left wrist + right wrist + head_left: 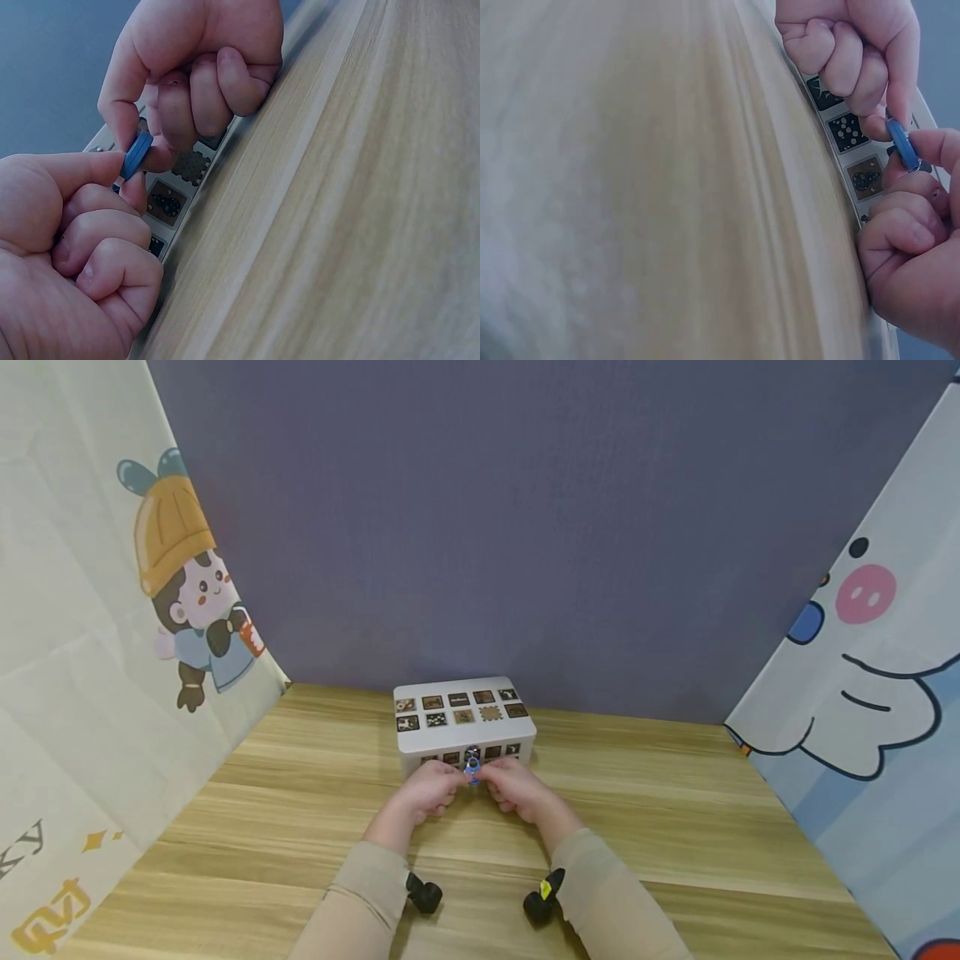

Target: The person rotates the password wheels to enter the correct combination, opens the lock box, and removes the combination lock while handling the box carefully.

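A white box point(450, 743) with rows of small brown and black picture squares stands at the back of the wooden table, its lid down. At the middle of its front is a metal clasp point(472, 750), and right there is a small blue padlock point(472, 770). My left hand point(429, 789) pinches the padlock from the left between thumb and forefinger. From the other side my right hand point(517, 787) pinches it the same way. In both wrist views the remaining fingers are curled into the palms. Fingertips hide much of the padlock point(136, 154).
The wood-grain table point(645, 827) reaches back to a grey-blue wall panel point(495, 527). Printed cartoon sheets hang at the left point(67, 610) and the right point(892, 693). Black wrist cameras sit on the left cuff point(424, 895) and the right cuff point(540, 906).
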{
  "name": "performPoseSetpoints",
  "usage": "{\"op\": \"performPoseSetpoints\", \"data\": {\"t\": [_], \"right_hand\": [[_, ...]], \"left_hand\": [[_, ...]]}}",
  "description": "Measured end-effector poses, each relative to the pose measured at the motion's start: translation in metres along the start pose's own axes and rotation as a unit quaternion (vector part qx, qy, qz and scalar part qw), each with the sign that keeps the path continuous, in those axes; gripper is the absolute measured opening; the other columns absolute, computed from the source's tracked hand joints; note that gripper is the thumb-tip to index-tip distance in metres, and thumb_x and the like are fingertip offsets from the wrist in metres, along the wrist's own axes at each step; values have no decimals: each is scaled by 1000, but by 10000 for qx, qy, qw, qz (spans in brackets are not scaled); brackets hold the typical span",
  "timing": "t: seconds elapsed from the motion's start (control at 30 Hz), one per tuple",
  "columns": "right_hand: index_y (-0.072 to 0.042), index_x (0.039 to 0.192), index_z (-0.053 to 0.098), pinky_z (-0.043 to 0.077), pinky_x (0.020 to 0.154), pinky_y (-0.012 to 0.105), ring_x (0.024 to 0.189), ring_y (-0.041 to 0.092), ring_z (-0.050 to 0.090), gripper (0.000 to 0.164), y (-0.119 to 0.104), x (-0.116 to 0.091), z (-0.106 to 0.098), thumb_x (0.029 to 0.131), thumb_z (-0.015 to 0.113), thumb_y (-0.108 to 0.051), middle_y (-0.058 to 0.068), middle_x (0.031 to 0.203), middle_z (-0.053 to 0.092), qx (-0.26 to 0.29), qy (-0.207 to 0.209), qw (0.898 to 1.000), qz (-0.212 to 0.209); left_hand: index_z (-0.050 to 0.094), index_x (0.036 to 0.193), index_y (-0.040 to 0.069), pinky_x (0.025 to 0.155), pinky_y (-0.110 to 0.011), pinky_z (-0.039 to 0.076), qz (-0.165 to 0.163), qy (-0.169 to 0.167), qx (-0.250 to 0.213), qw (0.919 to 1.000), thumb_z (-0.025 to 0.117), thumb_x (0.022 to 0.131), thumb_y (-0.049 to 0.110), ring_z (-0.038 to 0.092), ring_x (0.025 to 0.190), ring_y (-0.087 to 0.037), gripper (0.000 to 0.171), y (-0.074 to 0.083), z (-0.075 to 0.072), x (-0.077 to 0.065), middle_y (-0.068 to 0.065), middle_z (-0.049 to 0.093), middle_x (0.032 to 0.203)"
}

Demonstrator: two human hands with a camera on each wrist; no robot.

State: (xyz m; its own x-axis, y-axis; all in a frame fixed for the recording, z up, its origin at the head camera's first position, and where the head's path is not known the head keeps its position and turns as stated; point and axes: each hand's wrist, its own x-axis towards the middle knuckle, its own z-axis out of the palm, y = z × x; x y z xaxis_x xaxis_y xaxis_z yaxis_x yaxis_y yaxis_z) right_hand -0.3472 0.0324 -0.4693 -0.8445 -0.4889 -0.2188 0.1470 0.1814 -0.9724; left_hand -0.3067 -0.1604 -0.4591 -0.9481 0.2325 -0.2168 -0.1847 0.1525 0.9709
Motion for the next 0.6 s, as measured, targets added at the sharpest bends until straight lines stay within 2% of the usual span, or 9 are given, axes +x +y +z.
{"op": "performPoseSetpoints", "data": {"t": [0.6], "right_hand": [[-10, 67, 50, 20, 39, 21, 43, 7, 24, 33, 0, 0, 2, 93, 65, -24, -7, 51, 32, 173, 117, 9997, 93]], "left_hand": [[69, 109, -8, 39, -19, 24, 22, -47, -35, 10000, 61, 100, 20, 25, 43, -5, 31, 0, 0, 2, 9, 31, 53]]}}
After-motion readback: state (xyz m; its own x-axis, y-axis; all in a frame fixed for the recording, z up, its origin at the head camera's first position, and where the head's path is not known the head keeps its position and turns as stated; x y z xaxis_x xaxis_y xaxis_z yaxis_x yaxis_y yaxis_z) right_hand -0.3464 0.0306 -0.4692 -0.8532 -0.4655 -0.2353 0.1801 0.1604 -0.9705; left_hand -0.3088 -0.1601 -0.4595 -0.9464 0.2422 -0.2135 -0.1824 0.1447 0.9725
